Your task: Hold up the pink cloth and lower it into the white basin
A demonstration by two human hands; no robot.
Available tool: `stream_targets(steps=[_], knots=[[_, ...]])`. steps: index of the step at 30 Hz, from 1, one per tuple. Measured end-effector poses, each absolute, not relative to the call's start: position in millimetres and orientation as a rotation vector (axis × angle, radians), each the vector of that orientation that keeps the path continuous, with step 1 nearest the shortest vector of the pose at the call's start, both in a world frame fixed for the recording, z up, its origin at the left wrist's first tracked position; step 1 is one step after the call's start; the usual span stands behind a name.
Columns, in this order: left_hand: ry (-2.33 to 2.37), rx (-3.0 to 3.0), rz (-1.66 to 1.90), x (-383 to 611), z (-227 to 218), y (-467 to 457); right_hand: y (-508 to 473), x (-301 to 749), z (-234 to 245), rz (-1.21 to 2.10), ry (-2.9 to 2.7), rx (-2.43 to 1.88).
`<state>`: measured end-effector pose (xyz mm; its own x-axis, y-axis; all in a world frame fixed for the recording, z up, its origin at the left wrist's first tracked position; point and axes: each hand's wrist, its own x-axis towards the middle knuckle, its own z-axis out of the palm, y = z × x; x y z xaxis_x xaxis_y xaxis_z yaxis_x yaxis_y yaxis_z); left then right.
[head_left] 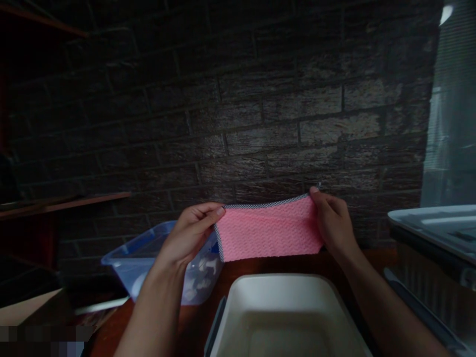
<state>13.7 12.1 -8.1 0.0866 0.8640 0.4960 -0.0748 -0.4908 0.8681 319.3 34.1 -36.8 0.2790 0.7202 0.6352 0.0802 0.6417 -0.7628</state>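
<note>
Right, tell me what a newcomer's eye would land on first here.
Most likely the bright pink cloth, held up between the left hand and right hand before a dark brick wall. Next, perhaps, the pale tub below it, with a blue translucent bin to its left.

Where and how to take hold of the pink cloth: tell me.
The pink cloth is probably best pinched at its two upper corners, one hand coming from each side. It is thin and wide, and its checked top edge sags slightly between the left hand and right hand, which pinch it there; the lower edge hangs free.
</note>
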Motion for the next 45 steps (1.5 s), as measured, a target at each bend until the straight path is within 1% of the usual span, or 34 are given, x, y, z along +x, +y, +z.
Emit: stream_targets(steps=[6, 12, 17, 26, 29, 37, 45], knots=[[0.807, 1.602, 1.496, 20, -8, 13, 35, 319, -35, 0.380, -1.175, -0.779], [0.904, 1.674, 1.696, 20, -11, 15, 38, 320, -40, 0.229, -1.159, -0.767], [0.866, 1.679, 1.796, 24, -11, 14, 38, 323, -43, 0.091, -1.142, -0.796], [0.923, 1.676, 1.948, 35, -11, 4, 39, 321, -43, 0.031, -1.097, -0.770], [0.896, 1.655, 1.917, 32, -11, 5, 39, 321, -43, 0.027, -1.111, -0.757], [0.866, 1.749, 1.656, 30, -13, 17, 42, 323, -43, 0.098, -1.090, -0.767], [0.960, 2.062, 1.627, 32, -17, 26, 46, 325, -44, 0.175, -1.070, -0.805]])
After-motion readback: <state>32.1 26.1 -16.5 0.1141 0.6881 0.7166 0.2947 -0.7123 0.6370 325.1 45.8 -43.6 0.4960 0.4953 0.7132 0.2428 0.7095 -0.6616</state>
